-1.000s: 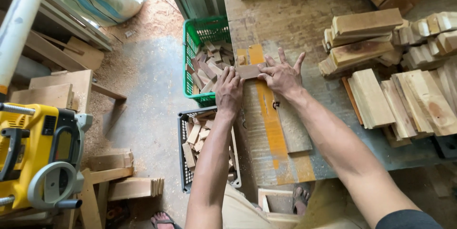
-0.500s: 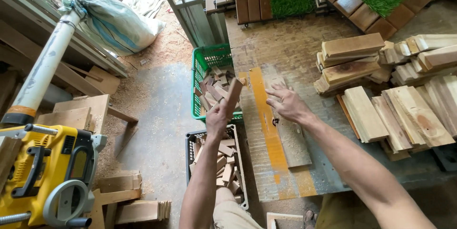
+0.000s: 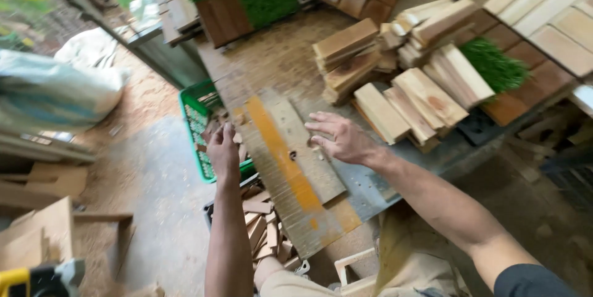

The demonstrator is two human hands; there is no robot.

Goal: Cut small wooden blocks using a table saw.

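We hold our empty left hand (image 3: 222, 147) over the green plastic crate (image 3: 199, 133) of wood offcuts, while our open right hand (image 3: 338, 138) rests on the orange-striped board (image 3: 281, 167) on the worktop (image 3: 281, 56).

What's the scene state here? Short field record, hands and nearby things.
left hand: over the green crate, fingers curled; whether it holds a piece cannot be told
right hand: open, palm down on the board
board: flat on the bench, beside an orange stripe
green crate: on the floor, wood pieces inside
black crate: below the bench edge, wood offcuts inside
wood blocks: stacked on the bench, right of the right hand
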